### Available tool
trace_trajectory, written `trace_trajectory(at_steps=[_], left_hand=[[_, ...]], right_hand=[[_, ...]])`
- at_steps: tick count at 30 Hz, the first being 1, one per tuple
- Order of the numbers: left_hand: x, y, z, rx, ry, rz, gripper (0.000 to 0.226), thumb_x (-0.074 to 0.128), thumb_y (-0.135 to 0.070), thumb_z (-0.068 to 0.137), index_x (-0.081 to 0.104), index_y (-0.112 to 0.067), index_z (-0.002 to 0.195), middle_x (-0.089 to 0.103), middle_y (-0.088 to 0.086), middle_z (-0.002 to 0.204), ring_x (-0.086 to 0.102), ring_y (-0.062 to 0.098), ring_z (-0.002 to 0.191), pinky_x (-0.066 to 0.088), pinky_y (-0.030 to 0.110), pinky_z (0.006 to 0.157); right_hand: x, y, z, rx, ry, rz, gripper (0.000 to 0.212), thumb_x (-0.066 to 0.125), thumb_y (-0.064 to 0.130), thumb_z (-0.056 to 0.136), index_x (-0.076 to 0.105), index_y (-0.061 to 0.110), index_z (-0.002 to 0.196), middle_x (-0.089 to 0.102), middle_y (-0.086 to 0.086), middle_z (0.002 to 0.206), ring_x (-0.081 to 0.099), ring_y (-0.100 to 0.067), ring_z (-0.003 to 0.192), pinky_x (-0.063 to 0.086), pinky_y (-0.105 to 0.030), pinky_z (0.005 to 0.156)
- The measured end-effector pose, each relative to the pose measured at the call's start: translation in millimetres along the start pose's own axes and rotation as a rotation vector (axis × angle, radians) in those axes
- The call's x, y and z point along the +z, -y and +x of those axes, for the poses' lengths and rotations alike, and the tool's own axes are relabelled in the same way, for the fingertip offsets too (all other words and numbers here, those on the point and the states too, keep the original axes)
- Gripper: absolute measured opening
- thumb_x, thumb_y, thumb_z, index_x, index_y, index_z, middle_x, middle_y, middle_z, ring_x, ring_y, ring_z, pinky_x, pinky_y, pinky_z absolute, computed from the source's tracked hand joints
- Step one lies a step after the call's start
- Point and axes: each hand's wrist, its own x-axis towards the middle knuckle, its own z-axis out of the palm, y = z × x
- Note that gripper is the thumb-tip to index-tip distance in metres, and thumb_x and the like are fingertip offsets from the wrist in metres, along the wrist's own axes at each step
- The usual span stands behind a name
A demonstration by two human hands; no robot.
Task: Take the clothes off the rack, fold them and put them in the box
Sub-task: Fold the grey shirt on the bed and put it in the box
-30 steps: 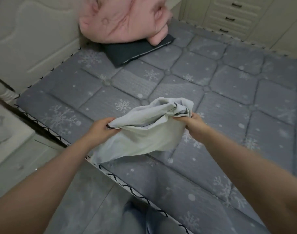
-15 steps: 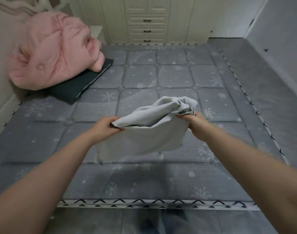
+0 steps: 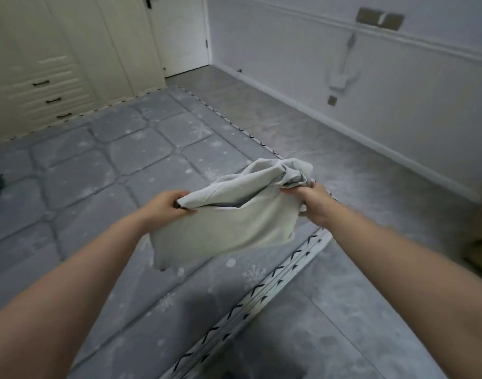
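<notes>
Folded pale grey-green cotton garment [image 3: 229,225]: left hand [image 3: 166,205] and right hand [image 3: 311,202] each pinch an upper corner; carrying step, box next, unseen.

Below my left hand [image 3: 167,205] and right hand [image 3: 313,205] the bed [image 3: 103,170] lies flat and bare. Past my right hand the floor [image 3: 344,165] runs open to the wall [image 3: 398,86]; the wardrobe [image 3: 43,77] stands well beyond my left.

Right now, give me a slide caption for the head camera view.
Both hands, left hand and right hand, hold a folded pale garment above the corner of a grey snowflake-patterned mattress.
</notes>
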Motion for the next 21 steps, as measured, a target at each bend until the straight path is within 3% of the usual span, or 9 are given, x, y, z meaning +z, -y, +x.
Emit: trace_trajectory(at_steps=[2,4,8,11,13,16,18,21], left_hand=[[19,-39,26,0.071,0.043,-0.004,0.015,0.073,-0.033,0.081,0.067,-0.033,0.094,0.069,0.003,0.097,0.059,0.013,0.085,0.046,0.03,0.077],[42,-79,51,0.156,0.076,0.002,0.028,0.069,-0.05,0.069,0.062,-0.039,0.094,0.069,0.004,0.092,0.059,0.014,0.082,0.046,0.033,0.077],[113,-184,92,0.312,0.184,0.079,0.015,0.076,-0.019,0.083,0.062,-0.026,0.082,0.062,0.001,0.076,0.052,0.015,0.073,0.038,0.017,0.063],[175,-256,109,0.43,0.225,0.147,0.014,0.077,-0.026,0.08,0.066,-0.024,0.088,0.066,0.004,0.08,0.055,0.017,0.075,0.039,0.021,0.063],[222,-310,113,0.502,0.265,0.181,0.016,0.076,-0.035,0.077,0.065,-0.029,0.088,0.066,0.0,0.079,0.058,0.019,0.077,0.042,0.029,0.066],[294,-387,111,0.597,0.329,0.245,0.014,0.076,-0.025,0.084,0.064,-0.021,0.089,0.063,0.0,0.078,0.057,0.019,0.076,0.036,0.014,0.061],[347,-446,106,0.71,0.375,0.277,0.019,0.076,-0.027,0.083,0.057,-0.028,0.079,0.059,-0.008,0.071,0.053,0.016,0.072,0.034,0.013,0.06],[410,-518,97,0.809,0.466,0.292,0.022,0.078,-0.036,0.079,0.057,-0.029,0.077,0.059,-0.009,0.07,0.054,0.016,0.07,0.038,0.024,0.063]], right_hand=[[-50,2,-15,-0.005,-0.085,0.043,0.054,0.084,0.013,0.075,0.061,0.018,0.124,0.068,0.0,0.12,0.063,-0.019,0.111,0.053,-0.052,0.093],[-101,1,-32,0.003,-0.167,0.06,0.052,0.085,0.013,0.074,0.063,0.018,0.121,0.07,0.0,0.118,0.064,-0.019,0.111,0.055,-0.046,0.087],[-219,-11,-81,-0.025,-0.355,0.166,0.045,0.086,0.013,0.072,0.065,0.022,0.111,0.07,0.001,0.115,0.063,-0.016,0.109,0.055,-0.047,0.088],[-300,-25,-127,-0.026,-0.453,0.241,0.046,0.088,0.016,0.071,0.066,0.022,0.11,0.071,0.001,0.114,0.064,-0.016,0.107,0.054,-0.05,0.09],[-362,-40,-163,-0.017,-0.531,0.294,0.064,0.094,0.023,0.059,0.065,0.019,0.116,0.071,-0.001,0.115,0.066,-0.019,0.107,0.055,-0.051,0.088],[-445,-65,-214,0.006,-0.649,0.346,0.085,0.099,0.032,0.043,0.064,0.013,0.119,0.072,-0.009,0.114,0.069,-0.027,0.104,0.056,-0.055,0.087],[-496,-77,-258,0.007,-0.759,0.398,0.068,0.097,0.026,0.056,0.063,0.013,0.113,0.072,-0.012,0.112,0.069,-0.029,0.102,0.056,-0.052,0.087],[-555,-93,-317,0.0,-0.89,0.461,0.045,0.09,0.018,0.069,0.061,0.016,0.104,0.07,-0.009,0.11,0.067,-0.027,0.102,0.055,-0.052,0.09]])
